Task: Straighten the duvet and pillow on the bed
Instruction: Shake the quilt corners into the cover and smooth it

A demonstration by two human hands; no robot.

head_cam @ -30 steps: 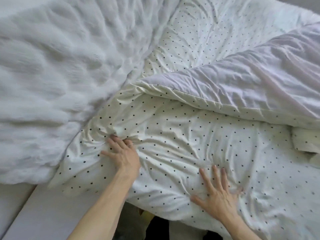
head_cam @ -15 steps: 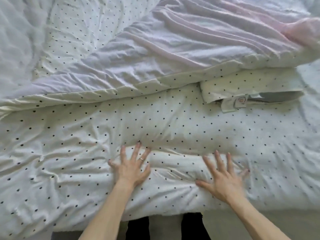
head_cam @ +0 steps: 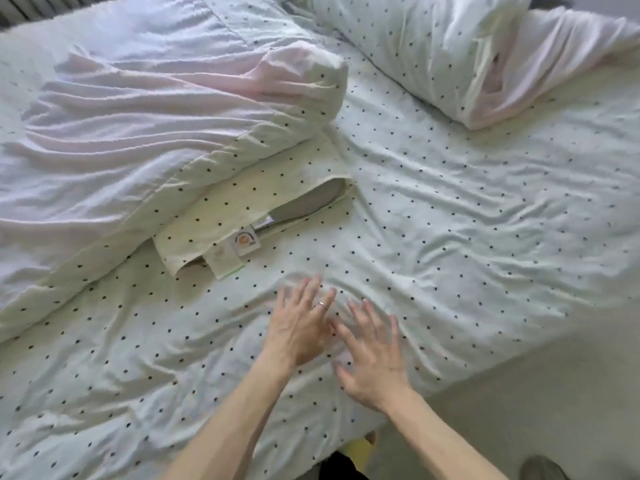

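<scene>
A white duvet (head_cam: 467, 209) with small black dots covers the bed, wrinkled all over. Its plain pinkish-white underside (head_cam: 131, 109) is folded back over the left half. The cover's open end (head_cam: 249, 216), with two labels, gapes just in front of that fold. A dotted pillow (head_cam: 426, 46) lies at the top right, its end open. My left hand (head_cam: 301, 323), a ring on one finger, and my right hand (head_cam: 374, 355) lie side by side, flat with spread fingers on the duvet near the bed's front edge. Both hands are motion-blurred.
Pale floor (head_cam: 536, 410) shows at the lower right beyond the bed's edge, with a dark shoe tip (head_cam: 543, 469) at the bottom. Dark trouser legs (head_cam: 339, 469) show under my arms. A dark strip (head_cam: 14, 12) runs behind the bed at the top left.
The view has swung right along the bed, bringing the pillow and the duvet's open end into sight. My hands have come close together, still flat on the dotted duvet.
</scene>
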